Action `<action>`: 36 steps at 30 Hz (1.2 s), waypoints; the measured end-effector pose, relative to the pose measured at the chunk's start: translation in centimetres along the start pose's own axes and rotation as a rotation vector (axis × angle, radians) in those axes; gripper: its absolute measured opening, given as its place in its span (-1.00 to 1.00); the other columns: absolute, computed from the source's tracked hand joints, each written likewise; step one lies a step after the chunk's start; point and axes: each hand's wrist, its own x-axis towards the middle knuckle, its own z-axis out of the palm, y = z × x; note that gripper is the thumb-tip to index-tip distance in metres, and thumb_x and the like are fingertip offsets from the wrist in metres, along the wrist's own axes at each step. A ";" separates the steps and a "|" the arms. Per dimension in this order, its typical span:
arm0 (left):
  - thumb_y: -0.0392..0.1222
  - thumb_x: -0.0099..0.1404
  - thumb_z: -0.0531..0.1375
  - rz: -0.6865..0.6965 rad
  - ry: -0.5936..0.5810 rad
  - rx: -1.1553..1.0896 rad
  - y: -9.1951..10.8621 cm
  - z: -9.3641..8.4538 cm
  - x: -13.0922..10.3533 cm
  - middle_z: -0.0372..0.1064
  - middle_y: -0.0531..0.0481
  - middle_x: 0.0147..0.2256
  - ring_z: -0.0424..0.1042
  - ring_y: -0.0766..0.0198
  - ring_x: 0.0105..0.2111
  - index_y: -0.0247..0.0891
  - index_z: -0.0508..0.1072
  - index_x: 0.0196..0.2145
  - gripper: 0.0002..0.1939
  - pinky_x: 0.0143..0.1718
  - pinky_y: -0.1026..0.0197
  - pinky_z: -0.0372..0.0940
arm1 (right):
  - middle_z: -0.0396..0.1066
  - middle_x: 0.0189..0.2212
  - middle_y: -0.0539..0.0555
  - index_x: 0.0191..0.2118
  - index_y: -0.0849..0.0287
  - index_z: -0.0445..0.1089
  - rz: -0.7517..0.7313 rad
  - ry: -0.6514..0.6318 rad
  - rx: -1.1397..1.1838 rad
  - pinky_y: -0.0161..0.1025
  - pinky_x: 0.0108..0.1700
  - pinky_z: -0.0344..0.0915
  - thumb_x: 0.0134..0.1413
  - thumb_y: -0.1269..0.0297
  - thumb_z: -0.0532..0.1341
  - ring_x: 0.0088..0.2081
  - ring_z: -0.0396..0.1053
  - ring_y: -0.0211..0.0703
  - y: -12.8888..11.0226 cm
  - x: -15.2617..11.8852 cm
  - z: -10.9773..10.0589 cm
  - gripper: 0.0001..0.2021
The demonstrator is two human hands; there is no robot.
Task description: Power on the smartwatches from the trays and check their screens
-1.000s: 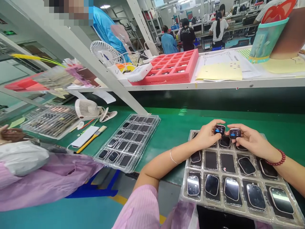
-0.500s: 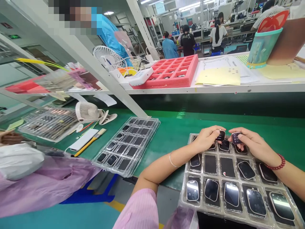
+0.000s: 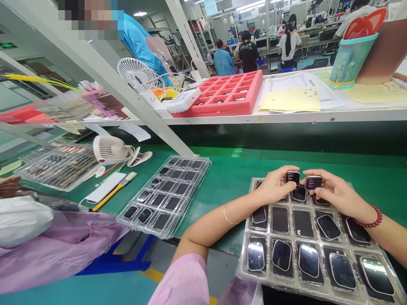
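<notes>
My left hand point(image 3: 280, 185) is closed on a smartwatch point(image 3: 292, 177) without a strap, its screen lit with lines of text. A second lit smartwatch point(image 3: 313, 182) is gripped by my right hand point(image 3: 335, 190), between thumb and fingers. Both are held side by side over the far part of a clear plastic tray point(image 3: 294, 277). Strapless watches with dark screens lie in many of the tray's pockets, such as a watch point(image 3: 308, 259) in the near row. Two pockets in the middle row show only dark liners point(image 3: 303, 223).
Left on the green bench point(image 3: 222, 182) lies a stack of clear trays point(image 3: 167, 228), beside a yellow-handled brush point(image 3: 110, 197), a white slab point(image 3: 106, 187) and a small fan point(image 3: 110, 149). Above runs a shelf with a red foam tray point(image 3: 254, 97). A co-worker's sleeve point(image 3: 63, 245) is at far left.
Both watches have tilted so their screens face me more, and both now show lines of text. My left thumb has moved lower on its watch. The view has shifted slightly.
</notes>
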 end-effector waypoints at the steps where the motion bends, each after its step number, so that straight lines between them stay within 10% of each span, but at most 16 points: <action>1: -0.29 0.21 0.17 -0.006 0.003 -0.027 0.0 0.1 0.0 0.44 -0.07 -0.25 0.44 0.31 -0.35 -0.29 0.42 -0.02 -0.65 -0.22 0.19 0.41 | 0.53 -0.14 0.15 0.04 0.07 0.38 0.008 -0.005 -0.001 -0.17 -0.32 0.46 0.16 0.10 0.25 -0.33 0.44 -0.11 0.0 0.0 -0.1 -0.64; 36: -0.32 0.17 0.17 0.034 0.006 0.215 -0.5 -0.1 -0.1 0.44 -0.02 -0.25 0.27 0.44 -0.52 -0.25 0.35 0.05 -0.55 -0.47 0.34 0.23 | 0.50 -0.10 0.13 0.14 0.03 0.33 -0.001 -0.020 -0.083 -0.16 -0.29 0.45 0.19 0.20 0.20 -0.20 0.47 -0.02 0.7 0.1 0.0 -0.60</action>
